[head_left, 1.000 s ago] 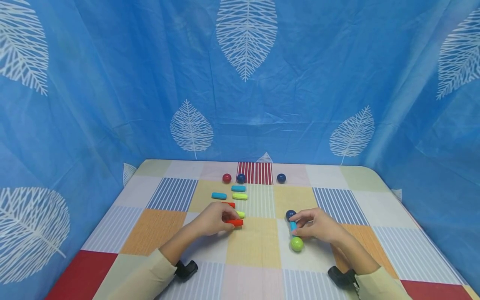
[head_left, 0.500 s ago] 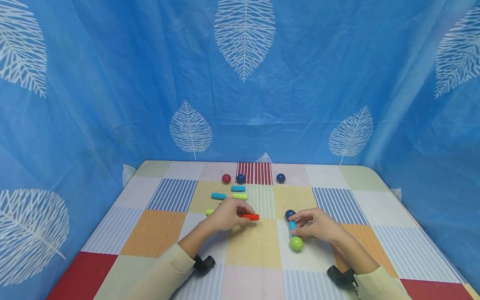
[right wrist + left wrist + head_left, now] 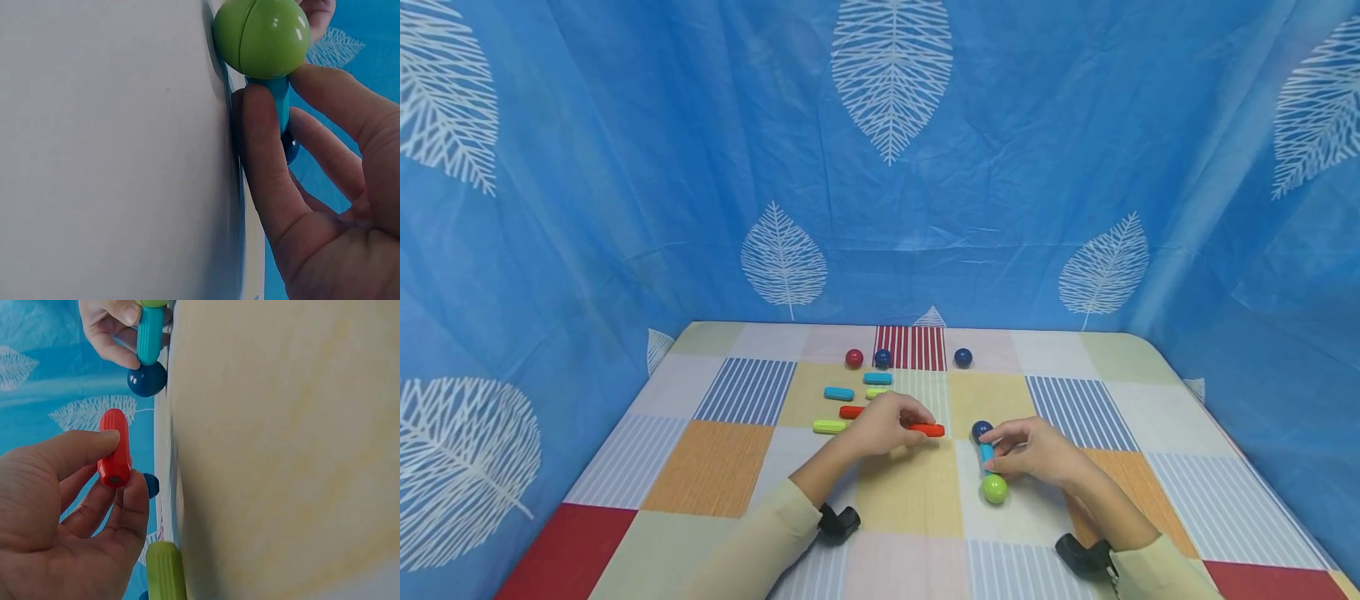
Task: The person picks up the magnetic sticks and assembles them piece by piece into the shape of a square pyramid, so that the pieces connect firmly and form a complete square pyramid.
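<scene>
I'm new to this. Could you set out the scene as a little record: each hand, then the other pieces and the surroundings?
Left hand: pinches a red rod, apart from the right hand's piece
Right hand: grips a light blue rod
Rod's near end: green ball
Rod's far end: dark blue ball
Loose balls: one red, two dark blue
Loose rods: two light blue, two yellow-green, one red
Surface: patchwork-patterned tabletop
Backdrop: blue curtain, white leaf print
</scene>
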{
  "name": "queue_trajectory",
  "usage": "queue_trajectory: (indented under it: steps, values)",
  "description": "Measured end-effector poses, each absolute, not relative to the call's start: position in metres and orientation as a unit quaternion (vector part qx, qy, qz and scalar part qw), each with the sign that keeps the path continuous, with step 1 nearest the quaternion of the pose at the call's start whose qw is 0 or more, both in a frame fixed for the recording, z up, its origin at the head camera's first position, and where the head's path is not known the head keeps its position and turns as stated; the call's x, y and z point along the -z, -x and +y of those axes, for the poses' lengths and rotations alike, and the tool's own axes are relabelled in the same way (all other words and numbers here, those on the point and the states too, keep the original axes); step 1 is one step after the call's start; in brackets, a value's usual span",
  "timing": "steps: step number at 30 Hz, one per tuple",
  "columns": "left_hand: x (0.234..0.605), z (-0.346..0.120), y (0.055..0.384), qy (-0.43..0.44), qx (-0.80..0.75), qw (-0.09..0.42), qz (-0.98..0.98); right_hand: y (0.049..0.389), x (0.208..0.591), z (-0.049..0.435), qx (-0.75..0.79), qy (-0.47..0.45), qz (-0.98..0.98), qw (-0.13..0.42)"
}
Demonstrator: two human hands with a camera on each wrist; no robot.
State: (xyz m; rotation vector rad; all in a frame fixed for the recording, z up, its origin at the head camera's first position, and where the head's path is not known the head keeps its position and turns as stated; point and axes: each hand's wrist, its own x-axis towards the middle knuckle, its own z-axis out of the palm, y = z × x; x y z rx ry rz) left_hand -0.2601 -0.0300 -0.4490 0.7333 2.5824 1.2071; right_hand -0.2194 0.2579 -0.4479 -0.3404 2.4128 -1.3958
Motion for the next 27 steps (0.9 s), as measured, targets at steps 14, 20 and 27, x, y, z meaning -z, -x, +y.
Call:
queue_trajectory:
  steps: [14,20,27]
  values:
    - [0.449,-0.001,0.269,-0.262,-0.402,0.12,0.869,0.221,0.45,0.259,0.51,0.123,0.834,0.172]
    - [0.449,0.008,0.273,-0.262,-0.382,0.121,0.878,0.221,0.45,0.259,0.512,0.119,0.832,0.175]
    - [0.451,0.016,0.277,-0.269,-0.376,0.112,0.88,0.221,0.45,0.26,0.513,0.114,0.832,0.178]
